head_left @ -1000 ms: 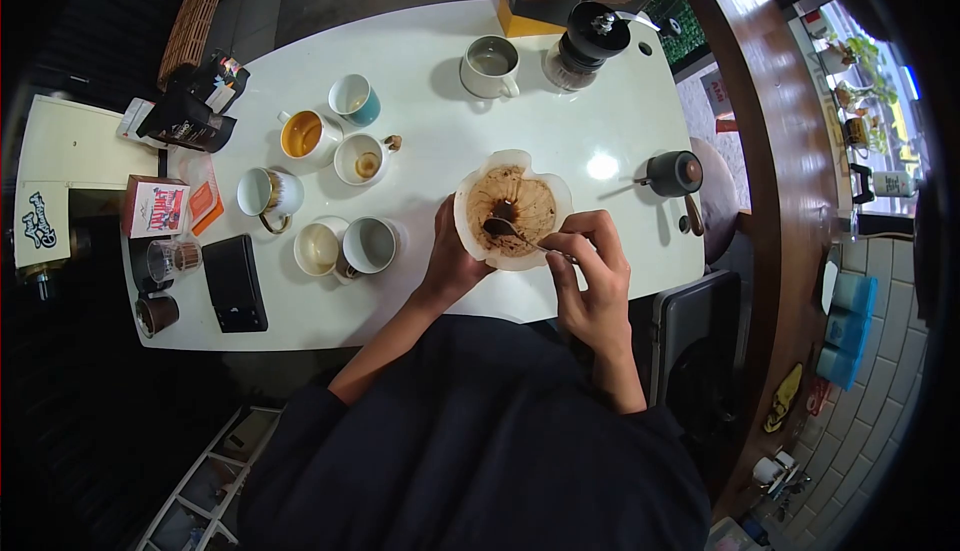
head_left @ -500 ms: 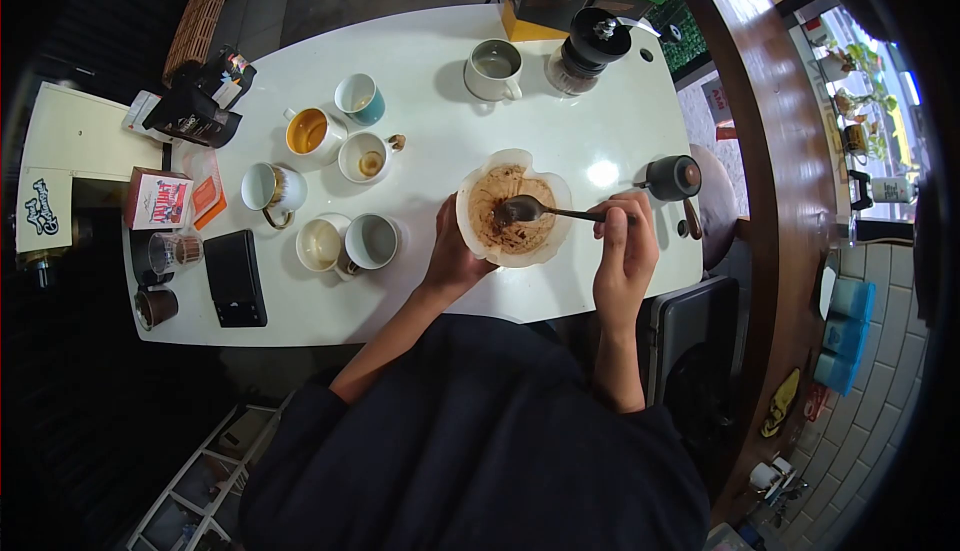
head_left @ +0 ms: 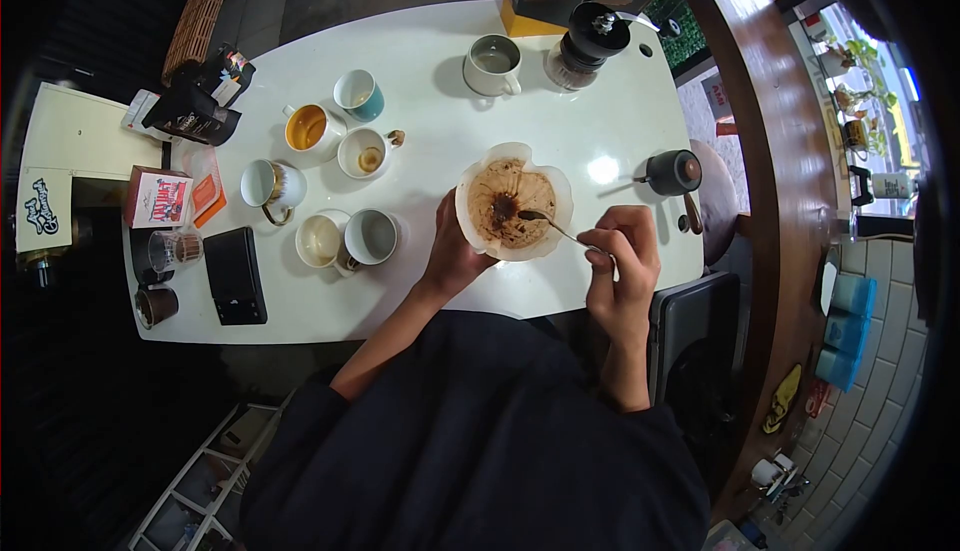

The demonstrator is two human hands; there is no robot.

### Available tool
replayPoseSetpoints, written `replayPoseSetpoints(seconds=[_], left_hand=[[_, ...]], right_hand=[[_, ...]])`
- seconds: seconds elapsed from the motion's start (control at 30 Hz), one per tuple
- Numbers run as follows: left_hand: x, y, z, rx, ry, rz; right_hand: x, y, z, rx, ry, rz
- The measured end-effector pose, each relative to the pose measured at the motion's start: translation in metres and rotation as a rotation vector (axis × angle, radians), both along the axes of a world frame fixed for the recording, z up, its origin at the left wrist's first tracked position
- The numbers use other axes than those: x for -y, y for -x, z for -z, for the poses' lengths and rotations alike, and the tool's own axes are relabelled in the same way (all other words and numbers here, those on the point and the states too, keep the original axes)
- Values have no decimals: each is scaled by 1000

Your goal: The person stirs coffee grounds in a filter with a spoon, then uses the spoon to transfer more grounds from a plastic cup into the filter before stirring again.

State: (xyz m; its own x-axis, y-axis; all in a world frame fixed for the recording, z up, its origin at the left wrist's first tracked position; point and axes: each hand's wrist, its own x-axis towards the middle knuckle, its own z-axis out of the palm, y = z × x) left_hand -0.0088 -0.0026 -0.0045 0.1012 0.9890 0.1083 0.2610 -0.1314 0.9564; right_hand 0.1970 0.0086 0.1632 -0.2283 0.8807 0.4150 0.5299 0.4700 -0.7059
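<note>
On the white oval desk [head_left: 420, 71] stand 7 cups: 1 grey mug [head_left: 493, 64], 1 teal cup [head_left: 358, 95], 1 white cup of orange liquid [head_left: 307, 131], 1 white cup with a brown residue [head_left: 363, 155], 1 white cup with a gold handle [head_left: 269, 187], 1 empty cream cup [head_left: 319, 242] and 1 grey-lined cup [head_left: 371, 238]. There is 1 stained white paper coffee filter [head_left: 512, 199], 1 metal spoon [head_left: 552, 226], 1 black hand grinder [head_left: 585, 44], 1 small black kettle [head_left: 671, 172] and 1 black rectangular scale [head_left: 234, 277]. 2 hands are in view, the left [head_left: 452, 251] and the right [head_left: 622, 266].

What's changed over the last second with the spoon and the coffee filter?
The right hand swung out to the right with the spoon half a second ago and has now drawn back toward the body, angling the handle. The spoon's bowl stays inside the paper filter, now right of the dark grounds at its centre. The left hand still holds the filter's left side. Mugs and grinder have not moved.
</note>
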Motion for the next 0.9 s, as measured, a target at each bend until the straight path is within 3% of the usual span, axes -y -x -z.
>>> replayPoseSetpoints(seconds=[0.33, 0.63, 0.9], left_hand=[[-1, 1, -1, -75, -52, 10], [-1, -1, 4, 48, 83, 5], [-1, -2, 3, 41, 47, -16]], right_hand=[[-7, 10, 8, 5, 59, -148], [-6, 14, -8, 40, -63, -116], [-11, 13, -7, 86, -51, -153]])
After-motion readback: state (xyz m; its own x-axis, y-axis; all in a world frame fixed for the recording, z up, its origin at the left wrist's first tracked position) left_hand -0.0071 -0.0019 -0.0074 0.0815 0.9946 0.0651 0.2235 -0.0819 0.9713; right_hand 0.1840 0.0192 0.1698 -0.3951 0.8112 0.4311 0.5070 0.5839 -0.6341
